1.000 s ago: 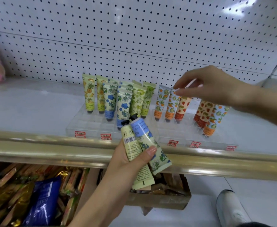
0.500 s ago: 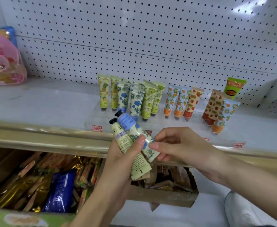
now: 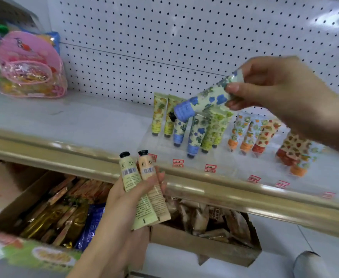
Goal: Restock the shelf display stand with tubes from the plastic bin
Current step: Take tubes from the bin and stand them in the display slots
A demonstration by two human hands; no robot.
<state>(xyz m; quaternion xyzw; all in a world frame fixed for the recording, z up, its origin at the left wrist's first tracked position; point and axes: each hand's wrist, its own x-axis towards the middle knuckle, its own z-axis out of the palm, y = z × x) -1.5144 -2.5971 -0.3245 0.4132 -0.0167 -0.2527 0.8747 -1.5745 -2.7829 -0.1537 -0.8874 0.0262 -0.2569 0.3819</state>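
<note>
My right hand [image 3: 281,93] pinches the crimped end of a blue-flowered tube [image 3: 202,101], held tilted with its black cap down-left, just above the blue-flowered row in the clear display stand [image 3: 220,159]. My left hand [image 3: 130,197] grips two tubes below the shelf's front rail: a pale green tube [image 3: 132,183] and a peach tube [image 3: 154,187], caps up, barcodes facing me. The stand holds rows of yellow-green, blue, green, orange and strawberry-patterned tubes, caps down. The plastic bin is not in view.
A gold-coloured rail [image 3: 214,193] runs along the shelf's front edge. A pink bag of goods [image 3: 28,65] sits on the shelf at the left. Below, cardboard boxes [image 3: 202,245] hold packaged snacks. White pegboard [image 3: 164,37] backs the shelf. A shoe [image 3: 311,265] shows at bottom right.
My right hand took the blue-flowered tube out of my left hand and lifted it up over the stand. A peach tube now shows in my left hand beside the green one.
</note>
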